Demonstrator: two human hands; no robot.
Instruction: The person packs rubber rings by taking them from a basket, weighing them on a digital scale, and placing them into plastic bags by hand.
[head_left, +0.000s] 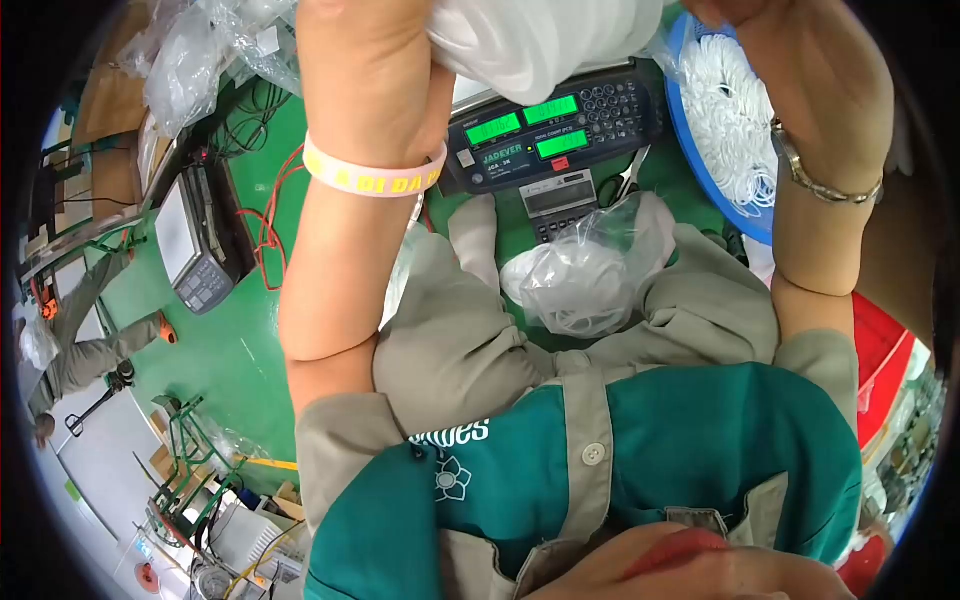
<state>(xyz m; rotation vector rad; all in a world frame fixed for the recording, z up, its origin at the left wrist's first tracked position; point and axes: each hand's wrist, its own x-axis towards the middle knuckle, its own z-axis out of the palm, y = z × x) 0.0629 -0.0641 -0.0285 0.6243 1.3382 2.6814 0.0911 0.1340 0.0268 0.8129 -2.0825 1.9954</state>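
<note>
A bulging clear plastic bag of white, cord-like material (545,40) fills the top middle, in front of the counting scale (560,125). My left hand (365,80), with a pink and yellow wristband below it, is raised right beside the bag; its fingers run out of the top edge. On the other side, my right hand (815,60) is also raised, near the blue basin (690,150), and its fingers are mostly cut off. Green digits glow on the scale's displays. A second clear bag with white coils (590,285) lies between my legs.
White looped cords (725,110) fill the basin. A calculator (560,200) and scissors (628,178) lie before the scale. Another scale (190,240) and red cable (268,235) are on the left. Plastic bags (190,75) sit upper left. A person's legs (100,330) show at far left.
</note>
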